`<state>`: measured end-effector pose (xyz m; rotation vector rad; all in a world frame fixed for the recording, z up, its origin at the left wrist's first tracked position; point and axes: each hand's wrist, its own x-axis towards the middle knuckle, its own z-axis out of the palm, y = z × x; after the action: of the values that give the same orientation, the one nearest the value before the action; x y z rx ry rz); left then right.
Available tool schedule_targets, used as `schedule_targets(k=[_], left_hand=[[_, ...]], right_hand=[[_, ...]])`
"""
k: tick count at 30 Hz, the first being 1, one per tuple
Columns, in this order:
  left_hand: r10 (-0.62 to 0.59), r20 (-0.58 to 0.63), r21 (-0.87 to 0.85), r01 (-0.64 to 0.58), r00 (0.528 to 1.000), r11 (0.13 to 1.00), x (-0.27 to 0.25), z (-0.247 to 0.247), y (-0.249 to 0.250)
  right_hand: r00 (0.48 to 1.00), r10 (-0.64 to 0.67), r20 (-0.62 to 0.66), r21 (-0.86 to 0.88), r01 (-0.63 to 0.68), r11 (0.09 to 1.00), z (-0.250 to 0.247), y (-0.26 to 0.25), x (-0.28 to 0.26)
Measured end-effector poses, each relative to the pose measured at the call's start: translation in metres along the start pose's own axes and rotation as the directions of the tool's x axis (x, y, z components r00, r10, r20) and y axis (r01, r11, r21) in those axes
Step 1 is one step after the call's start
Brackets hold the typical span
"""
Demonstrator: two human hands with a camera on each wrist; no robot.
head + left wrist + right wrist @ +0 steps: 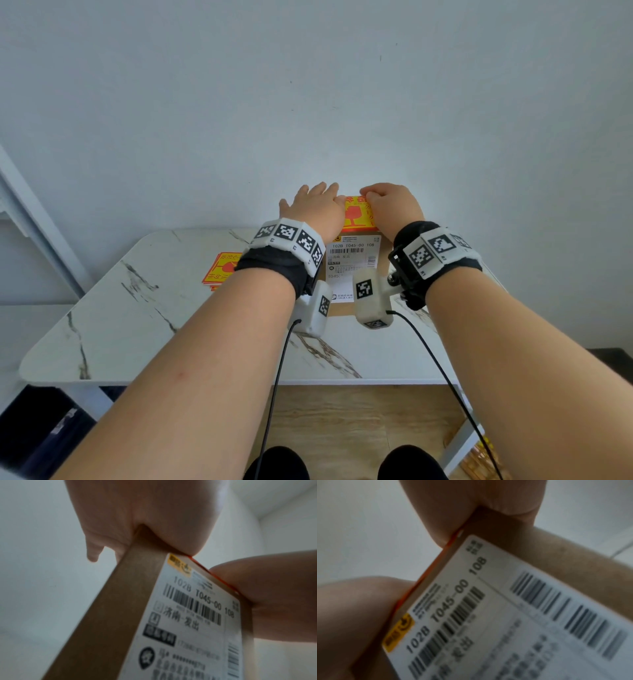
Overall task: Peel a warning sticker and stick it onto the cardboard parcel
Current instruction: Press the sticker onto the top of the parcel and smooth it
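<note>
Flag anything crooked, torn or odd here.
Nothing stands out. The sticker lies square on the parcel, just beyond the label. The spare stickers sit stacked on the table to its left.

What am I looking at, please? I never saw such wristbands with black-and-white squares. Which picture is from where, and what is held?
No machine: these are a person's bare arms, wearing bands with printed squares and a camera at each wrist. The wide picture comes from a head camera; the two close, blurry ones from the wrist cameras. On the table lies a cardboard parcel with a white label; a pile of stickers lies to its left. A yellow-and-red sticker sits on the parcel's far end. The left hand lies flat over its left edge; the right hand's bent fingers touch its far edge.
</note>
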<state>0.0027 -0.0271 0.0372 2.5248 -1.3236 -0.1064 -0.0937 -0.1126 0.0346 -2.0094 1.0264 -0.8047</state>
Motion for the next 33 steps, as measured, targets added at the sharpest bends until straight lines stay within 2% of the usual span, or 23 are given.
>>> schedule_targets(k=[5, 13, 15, 16, 18, 20, 21, 24, 26, 30, 33], left_hand=[[0.019, 0.014, -0.006, -0.019, 1.000, 1.000, 0.004, -0.001, 0.000], [0.015, 0.007, 0.048, -0.016, 1.000, 0.999, 0.003, -0.002, 0.001], [0.054, -0.130, 0.023, -0.051, 0.990, 0.998, -0.002, 0.002, -0.001], [0.058, -0.244, -0.005, -0.061, 0.968, 0.998, -0.006, 0.005, -0.001], [-0.019, -0.434, -0.117, -0.035, 0.901, 0.992, -0.015, 0.011, 0.000], [-0.124, -0.486, -0.239, 0.005, 0.865, 0.971, -0.020, 0.015, 0.002], [-0.154, -0.462, -0.298, 0.011, 0.874, 0.955, -0.019, 0.015, 0.002], [-0.139, -0.351, -0.431, -0.028, 0.926, 0.902, -0.021, 0.007, -0.003], [-0.112, -0.359, -0.442, -0.063, 0.926, 0.895, -0.029, 0.001, -0.012], [-0.129, -0.457, -0.429, -0.091, 0.880, 0.899, -0.049, 0.001, -0.029], [-0.104, -0.531, -0.401, -0.142, 0.841, 0.905, -0.065, 0.009, -0.035]], right_hand=[[1.000, -0.027, 0.009, -0.107, 0.028, 0.994, -0.002, -0.001, -0.001], [0.999, 0.016, 0.045, -0.016, -0.015, 1.000, 0.000, -0.001, 0.000], [0.996, 0.033, 0.077, 0.021, -0.035, 0.999, -0.004, -0.003, 0.001], [0.995, 0.036, 0.097, 0.018, -0.038, 0.999, -0.006, -0.004, 0.001], [0.991, 0.015, 0.136, -0.034, -0.011, 0.999, -0.010, -0.006, 0.000], [0.988, 0.004, 0.156, -0.084, 0.009, 0.996, -0.012, -0.007, -0.005], [0.988, 0.004, 0.155, -0.088, 0.010, 0.996, -0.013, -0.007, -0.008], [0.998, 0.010, 0.069, -0.003, -0.009, 1.000, -0.017, -0.003, -0.016], [0.999, 0.038, -0.038, 0.082, -0.034, 0.996, -0.020, 0.002, -0.020], [0.983, 0.045, -0.176, 0.096, -0.028, 0.995, -0.022, 0.013, -0.042], [0.979, -0.009, -0.205, 0.088, 0.028, 0.996, -0.017, 0.021, -0.064]])
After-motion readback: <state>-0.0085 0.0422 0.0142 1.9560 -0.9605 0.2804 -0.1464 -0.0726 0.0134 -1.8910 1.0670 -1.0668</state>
